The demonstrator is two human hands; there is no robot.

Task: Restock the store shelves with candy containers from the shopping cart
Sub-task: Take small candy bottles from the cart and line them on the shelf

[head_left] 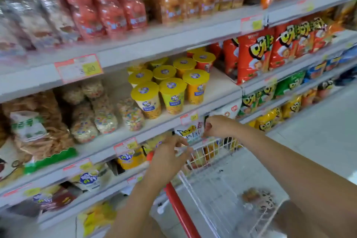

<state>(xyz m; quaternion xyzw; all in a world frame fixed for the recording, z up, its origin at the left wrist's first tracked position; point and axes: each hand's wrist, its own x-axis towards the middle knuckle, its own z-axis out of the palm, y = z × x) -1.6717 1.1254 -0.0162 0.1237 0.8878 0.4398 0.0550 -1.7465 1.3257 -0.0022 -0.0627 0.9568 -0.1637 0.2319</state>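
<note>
Head view: left hand [170,153] and right hand [217,126] curled near cart [212,147] rim, grip unreadable; hasty reach could topple shelved cups [172,96].

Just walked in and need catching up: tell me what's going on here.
A person stands at snack shelves behind a white wire cart. The left hand reaches to the cart's front rim; the right hand is up by a white bag under the shelf of yellow-lidded cups. The blur hides whether either grip holds anything. The cart looks nearly empty.
</note>
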